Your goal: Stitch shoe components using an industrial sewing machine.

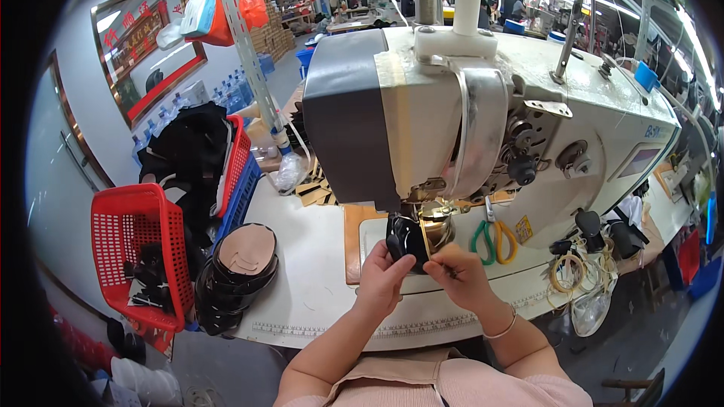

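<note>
Below the sewing machine's (426, 128) head, the left hand (385, 273) and right hand (458, 275) pinch a glossy black piece (409, 240) from both sides, seemingly to keep it steady.

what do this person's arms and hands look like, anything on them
Both the left hand and the right hand are ungloved, and the forearms are bare. A thin, pale bracelet circles the right wrist; none shows on the left. The clothing visible is a pale pink knit top and a tan apron.
</note>
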Action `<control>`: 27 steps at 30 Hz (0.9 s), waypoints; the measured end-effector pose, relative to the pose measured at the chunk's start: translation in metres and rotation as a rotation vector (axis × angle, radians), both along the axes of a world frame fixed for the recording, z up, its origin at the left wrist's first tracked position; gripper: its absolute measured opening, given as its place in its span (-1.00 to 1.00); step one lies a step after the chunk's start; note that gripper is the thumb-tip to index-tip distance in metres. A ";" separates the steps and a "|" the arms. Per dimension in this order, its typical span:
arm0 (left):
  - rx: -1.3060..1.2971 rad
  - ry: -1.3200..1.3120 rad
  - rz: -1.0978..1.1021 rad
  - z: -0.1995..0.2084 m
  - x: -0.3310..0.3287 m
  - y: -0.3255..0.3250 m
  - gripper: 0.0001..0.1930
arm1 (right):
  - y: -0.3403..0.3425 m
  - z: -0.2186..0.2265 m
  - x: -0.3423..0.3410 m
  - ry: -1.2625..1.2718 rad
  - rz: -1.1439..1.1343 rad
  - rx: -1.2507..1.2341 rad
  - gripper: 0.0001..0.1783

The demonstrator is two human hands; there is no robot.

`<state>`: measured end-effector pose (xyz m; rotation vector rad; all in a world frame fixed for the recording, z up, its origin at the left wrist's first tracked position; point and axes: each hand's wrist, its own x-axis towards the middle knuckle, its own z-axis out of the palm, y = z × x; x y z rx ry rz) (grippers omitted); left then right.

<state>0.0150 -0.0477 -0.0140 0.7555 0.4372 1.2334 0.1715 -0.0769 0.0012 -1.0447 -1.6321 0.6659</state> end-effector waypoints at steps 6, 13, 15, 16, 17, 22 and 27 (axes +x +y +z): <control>0.020 0.122 0.033 -0.004 -0.002 0.005 -0.66 | 0.006 -0.003 0.002 -0.107 -0.021 0.168 -0.84; -0.050 0.149 0.041 0.010 -0.005 0.018 -0.67 | 0.018 0.006 -0.003 -0.048 -0.046 -0.019 -0.86; -0.033 0.169 0.044 0.012 -0.006 0.020 -0.69 | 0.019 0.009 -0.003 -0.086 -0.017 -0.047 -0.86; -0.036 0.169 0.043 0.013 -0.006 0.022 -0.69 | 0.019 0.009 -0.004 -0.087 -0.017 -0.050 -0.86; -0.053 0.179 0.036 0.014 -0.005 0.025 -0.69 | 0.021 0.009 -0.006 -0.024 -0.026 -0.092 -0.87; -0.075 0.254 0.037 0.017 -0.008 0.034 -0.70 | 0.021 0.010 0.004 -0.045 -0.029 -0.231 -0.85; -0.116 0.262 0.023 0.019 -0.009 0.041 -0.73 | 0.023 0.009 0.005 0.038 0.076 -0.269 -0.86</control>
